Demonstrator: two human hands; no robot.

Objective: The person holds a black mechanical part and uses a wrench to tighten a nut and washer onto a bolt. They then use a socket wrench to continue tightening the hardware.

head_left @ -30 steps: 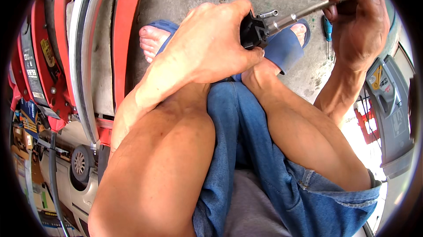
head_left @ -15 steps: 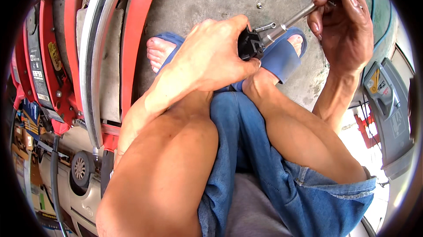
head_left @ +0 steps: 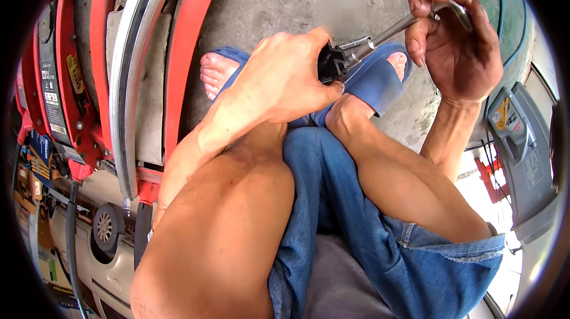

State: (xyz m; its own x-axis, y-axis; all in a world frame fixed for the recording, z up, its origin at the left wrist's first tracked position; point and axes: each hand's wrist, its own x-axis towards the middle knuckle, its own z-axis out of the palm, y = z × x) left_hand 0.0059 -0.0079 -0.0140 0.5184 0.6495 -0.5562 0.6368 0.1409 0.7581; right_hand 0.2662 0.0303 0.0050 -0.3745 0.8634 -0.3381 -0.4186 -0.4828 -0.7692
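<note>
My left hand (head_left: 279, 75) is closed around a black blocky part (head_left: 333, 64) with a notched face, above my feet. Against that part's right side sits the socket end of a silver L-shaped socket wrench (head_left: 393, 30). A small metal piece (head_left: 356, 43) sticks out along the top, beside the socket. Up at the right, my right hand (head_left: 457, 46) has its thumb and fingers around the wrench's bent end. The palm hides none of the shaft, which slants down to the left. Where the socket meets the black part is partly covered by my left hand.
Red-and-silver curved metal arms (head_left: 193, 52) stand close on my left. A grey plastic case-like unit (head_left: 522, 153) is at the right, near a dark hose (head_left: 515, 52). Blue slippers (head_left: 380, 81) rest on the concrete floor (head_left: 267, 4). A blurred round patch covers some floor.
The wrench has turned: its bent end now points down to the right instead of upward. My right hand's fingers have shifted slightly left with it. The left hand has barely moved.
</note>
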